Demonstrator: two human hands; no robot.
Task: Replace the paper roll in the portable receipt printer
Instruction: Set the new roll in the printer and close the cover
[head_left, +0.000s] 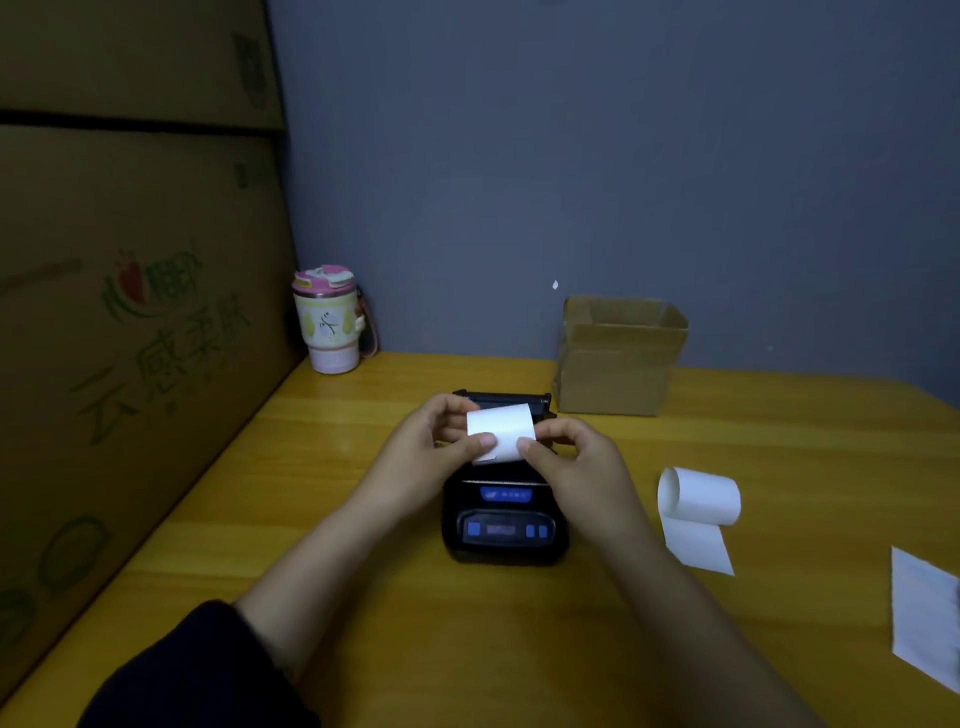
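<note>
Two hands, the left hand and the right hand, pinch a white paper roll just above the open black printer. Another paper roll lies at 3 o'clock on the yellow table.

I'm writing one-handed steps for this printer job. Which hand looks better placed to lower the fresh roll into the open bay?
Probably the left. The left hand wraps the paper roll from its side, directly over the printer bay; the right hand only pinches its near edge.
</note>
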